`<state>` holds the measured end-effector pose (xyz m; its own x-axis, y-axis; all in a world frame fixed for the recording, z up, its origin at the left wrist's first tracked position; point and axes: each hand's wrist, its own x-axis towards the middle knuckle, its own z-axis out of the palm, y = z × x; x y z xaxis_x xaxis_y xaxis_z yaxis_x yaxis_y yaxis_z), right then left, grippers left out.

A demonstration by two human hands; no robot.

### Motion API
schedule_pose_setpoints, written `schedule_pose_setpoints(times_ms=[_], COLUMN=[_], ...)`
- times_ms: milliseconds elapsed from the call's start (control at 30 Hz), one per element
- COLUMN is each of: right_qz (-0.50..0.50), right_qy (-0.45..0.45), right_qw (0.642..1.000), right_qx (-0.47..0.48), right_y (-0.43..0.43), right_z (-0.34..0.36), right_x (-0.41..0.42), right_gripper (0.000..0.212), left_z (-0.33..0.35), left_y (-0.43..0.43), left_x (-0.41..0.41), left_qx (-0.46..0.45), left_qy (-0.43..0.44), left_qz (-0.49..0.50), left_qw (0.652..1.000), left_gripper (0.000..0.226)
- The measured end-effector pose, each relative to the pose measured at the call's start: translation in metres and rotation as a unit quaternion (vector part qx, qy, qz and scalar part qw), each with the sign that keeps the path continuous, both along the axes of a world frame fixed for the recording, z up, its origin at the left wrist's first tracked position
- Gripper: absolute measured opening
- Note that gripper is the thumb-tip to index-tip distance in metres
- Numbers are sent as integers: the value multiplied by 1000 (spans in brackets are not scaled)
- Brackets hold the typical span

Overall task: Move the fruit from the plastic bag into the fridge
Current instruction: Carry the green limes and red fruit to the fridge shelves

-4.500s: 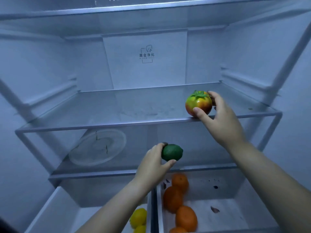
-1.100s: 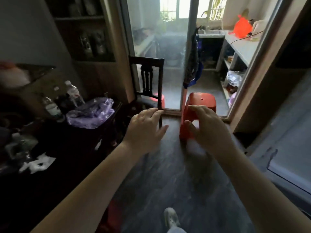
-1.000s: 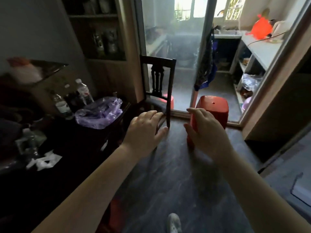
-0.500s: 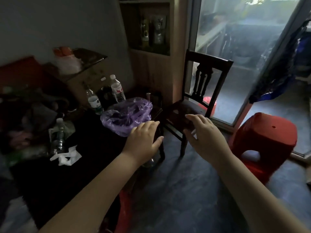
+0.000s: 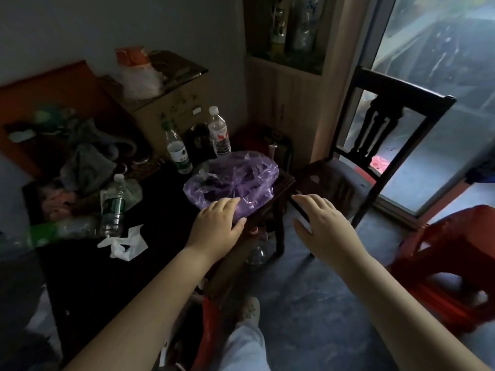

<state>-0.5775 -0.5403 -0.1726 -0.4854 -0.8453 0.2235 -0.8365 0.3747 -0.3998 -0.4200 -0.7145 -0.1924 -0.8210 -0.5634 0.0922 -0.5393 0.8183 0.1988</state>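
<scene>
A crumpled purple plastic bag point(image 5: 235, 178) lies at the right end of a dark table point(image 5: 112, 269). Its contents are hidden by the folds. My left hand point(image 5: 217, 226) is stretched out palm down with relaxed fingers at the bag's near edge, and I cannot tell whether it touches the bag. My right hand point(image 5: 321, 223) hovers palm down to the right of the bag, over the gap between table and chair, holding nothing. The fridge is out of view.
Water bottles point(image 5: 178, 151) stand behind the bag, and another bottle point(image 5: 112, 207) and crumpled white paper point(image 5: 124, 243) lie to the left. A dark wooden chair point(image 5: 375, 145) stands right of the table, with a red plastic stool point(image 5: 450, 263) further right. A cardboard box point(image 5: 171, 108) is at the back.
I turned away from the fridge, where both hands held fruit, toward the table. In the last second the view swung left and both empty hands came near the purple bag.
</scene>
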Motion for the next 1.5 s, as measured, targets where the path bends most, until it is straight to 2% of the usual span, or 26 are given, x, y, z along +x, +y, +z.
schedule_pose_setpoints(times_ms=[300, 500, 667, 867, 1133, 1300, 1500], right_qz=[28, 65, 82, 109, 168, 187, 214], right_qy=[-3, -27, -48, -34, -40, -66, -50], right_qw=[998, 987, 970, 943, 937, 935, 935], right_qx=[54, 142, 222, 311, 303, 293, 279], right_y=[-140, -235, -277, -298, -309, -325, -349], right_z=[-31, -73, -119, -150, -171, -166, -159], right_x=[-50, -60, -66, -74, -81, -88, -94], right_gripper=[49, 47, 47, 45, 45, 60, 68], left_z=[-42, -83, -120, -145, -156, -151, -144], left_y=[-120, -182, -204, -209, -215, -224, -238], left_x=[-41, -52, -49, -52, -55, -59, -64], left_qx=[36, 86, 144, 179, 157, 134, 109], left_qy=[-19, -62, -113, -130, -197, -218, -223], left_qz=[12, -9, -15, -11, 28, 62, 87], left_qw=[999, 994, 983, 975, 967, 965, 965], left_gripper=[51, 49, 49, 50, 55, 56, 63])
